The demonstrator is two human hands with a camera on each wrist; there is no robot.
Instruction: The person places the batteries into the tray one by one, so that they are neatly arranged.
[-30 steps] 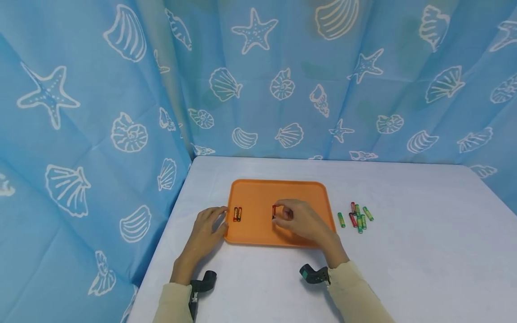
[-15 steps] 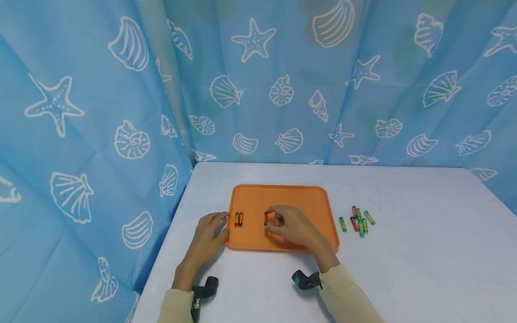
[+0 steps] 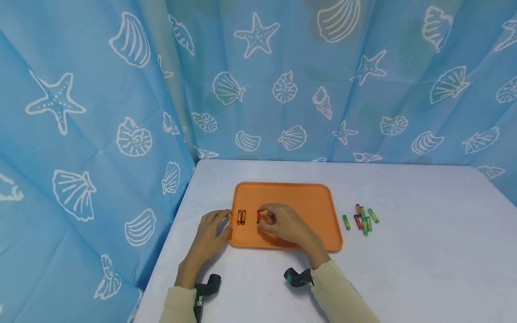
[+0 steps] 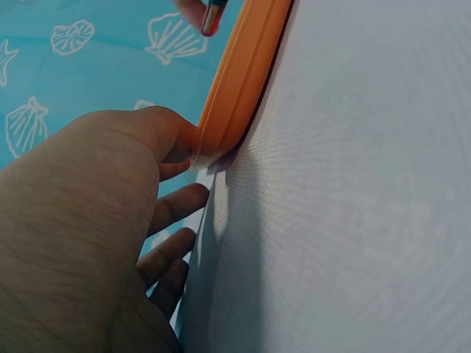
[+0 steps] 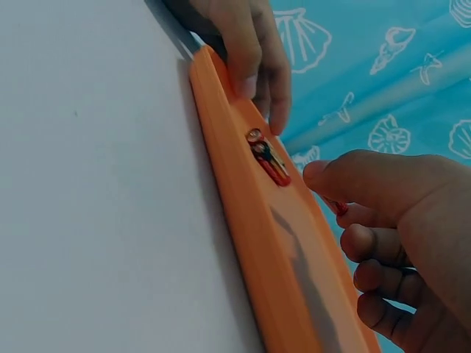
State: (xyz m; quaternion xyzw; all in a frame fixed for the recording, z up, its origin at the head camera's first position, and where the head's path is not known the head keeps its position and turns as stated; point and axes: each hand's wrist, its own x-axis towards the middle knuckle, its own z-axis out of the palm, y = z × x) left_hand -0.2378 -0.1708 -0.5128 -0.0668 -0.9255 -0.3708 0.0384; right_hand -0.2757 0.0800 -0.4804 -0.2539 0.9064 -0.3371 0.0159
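Observation:
An orange tray lies on the white-covered table. Two red-and-black batteries lie side by side near its left rim. My right hand pinches a third red-and-black battery between thumb and fingertip, over the tray just right of that pair. In the right wrist view the held battery is mostly hidden by the thumb. My left hand touches the tray's left rim with thumb and fingertip. Its other fingers are loosely spread beside the tray in the left wrist view.
Right of the tray, several green batteries and a couple of red batteries lie loosely heaped on the table. One green battery lies nearer the tray. A blue shell-patterned curtain hangs behind and at the left.
My right hand has moved left across the tray with the battery, closer to the pair. The left hand keeps its place at the rim. The head view has shifted slightly.

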